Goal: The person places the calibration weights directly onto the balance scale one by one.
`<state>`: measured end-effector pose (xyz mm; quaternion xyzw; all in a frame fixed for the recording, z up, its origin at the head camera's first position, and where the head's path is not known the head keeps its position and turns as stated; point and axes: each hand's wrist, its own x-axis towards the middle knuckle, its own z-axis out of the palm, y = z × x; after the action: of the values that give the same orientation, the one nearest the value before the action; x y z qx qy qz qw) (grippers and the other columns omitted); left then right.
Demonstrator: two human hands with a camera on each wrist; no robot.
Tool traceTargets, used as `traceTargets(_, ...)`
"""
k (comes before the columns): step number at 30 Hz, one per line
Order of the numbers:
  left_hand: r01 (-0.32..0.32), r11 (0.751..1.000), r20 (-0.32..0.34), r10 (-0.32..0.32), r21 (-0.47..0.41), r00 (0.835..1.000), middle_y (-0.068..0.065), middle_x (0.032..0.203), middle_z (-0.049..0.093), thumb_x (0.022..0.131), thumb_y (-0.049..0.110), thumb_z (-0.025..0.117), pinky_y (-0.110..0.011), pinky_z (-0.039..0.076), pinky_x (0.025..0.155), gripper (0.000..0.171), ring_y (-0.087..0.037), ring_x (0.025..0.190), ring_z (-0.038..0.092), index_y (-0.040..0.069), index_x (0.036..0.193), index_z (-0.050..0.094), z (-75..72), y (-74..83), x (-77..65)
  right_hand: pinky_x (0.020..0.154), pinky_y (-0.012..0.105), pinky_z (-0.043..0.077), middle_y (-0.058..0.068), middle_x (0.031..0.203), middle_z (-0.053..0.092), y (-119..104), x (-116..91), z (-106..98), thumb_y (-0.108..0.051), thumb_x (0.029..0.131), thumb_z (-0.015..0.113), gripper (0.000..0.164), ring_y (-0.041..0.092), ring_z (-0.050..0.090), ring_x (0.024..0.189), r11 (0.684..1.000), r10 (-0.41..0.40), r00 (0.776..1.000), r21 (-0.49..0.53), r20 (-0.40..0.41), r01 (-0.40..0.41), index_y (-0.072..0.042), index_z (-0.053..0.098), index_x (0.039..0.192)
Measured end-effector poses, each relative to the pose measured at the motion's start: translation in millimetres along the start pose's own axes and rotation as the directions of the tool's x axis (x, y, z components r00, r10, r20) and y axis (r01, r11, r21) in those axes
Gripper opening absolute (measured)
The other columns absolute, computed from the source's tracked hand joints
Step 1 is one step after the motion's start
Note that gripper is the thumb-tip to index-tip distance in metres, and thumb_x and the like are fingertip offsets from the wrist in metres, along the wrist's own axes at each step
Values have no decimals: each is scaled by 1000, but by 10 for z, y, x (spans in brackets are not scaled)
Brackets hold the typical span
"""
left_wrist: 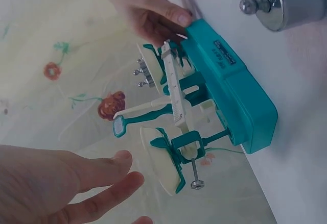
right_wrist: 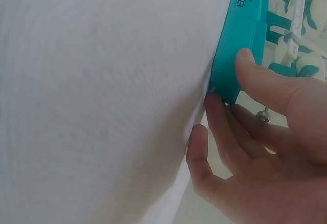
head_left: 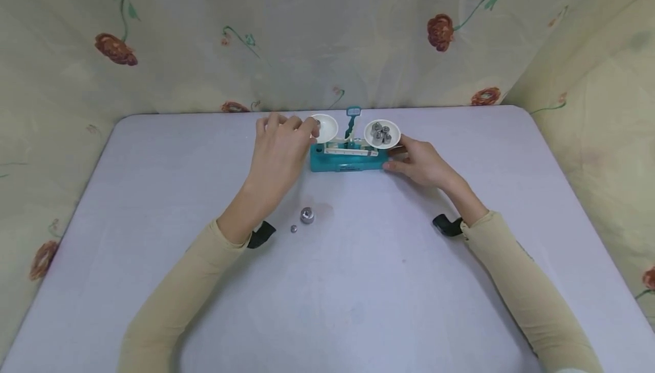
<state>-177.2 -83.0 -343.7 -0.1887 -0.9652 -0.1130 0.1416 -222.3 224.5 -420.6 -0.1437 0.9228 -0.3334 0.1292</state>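
Note:
A teal balance scale (head_left: 349, 161) with two white pans stands near the table's far edge. My right hand (head_left: 422, 162) grips the right end of its base, thumb (right_wrist: 248, 63) on the front face and fingers at the end. Several small metal weights (head_left: 381, 133) sit in the right pan. My left hand (head_left: 284, 145) is beside the left pan (head_left: 327, 128); in the left wrist view its thumb and a finger extend towards that pan, with nothing visible between them. A small metal piece (head_left: 318, 124) shows by the left fingertips, apparently in the pan.
A larger knobbed metal weight (head_left: 307, 215) and a tiny weight (head_left: 294, 228) stand on the white tabletop (head_left: 348, 293), in front of the scale. A flowered curtain (head_left: 286, 37) hangs behind and beside the table.

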Motion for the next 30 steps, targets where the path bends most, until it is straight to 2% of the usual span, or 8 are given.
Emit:
traceTargets(7,-41,999,39,40,26,998,-12,116,82,102,29,74,-59,50,108,21,-41,119,65,15,117,76,-24,45,-147,117,60,50,29,151,60,-9,-7,-16,-19,106,71,66,45,58,143,1000,3,1000,2,1,-3,2,41,161)
traceTargets(13,-74,996,96,69,51,993,-9,115,82,102,29,75,-58,53,106,20,-40,116,69,17,118,75,29,82,-290,118,60,49,29,152,59,-19,-22,-14,-20,106,71,66,46,57,144,1000,6,1000,20,11,-6,3,41,160)
traceTargets(22,-93,994,134,85,57,987,-10,112,81,102,31,76,-57,54,104,21,-40,114,70,17,118,76,111,119,-443,117,60,51,29,151,61,-17,-17,-11,-18,105,71,66,46,58,143,1000,3,1000,14,5,-3,2,41,161)
traceTargets(30,-73,997,174,66,37,983,-10,115,80,101,32,78,-57,53,104,21,-40,114,69,18,117,77,107,114,-518,117,60,50,29,151,60,-43,-23,-13,-19,106,71,67,45,58,143,1000,5,1000,10,8,-5,1,40,162)
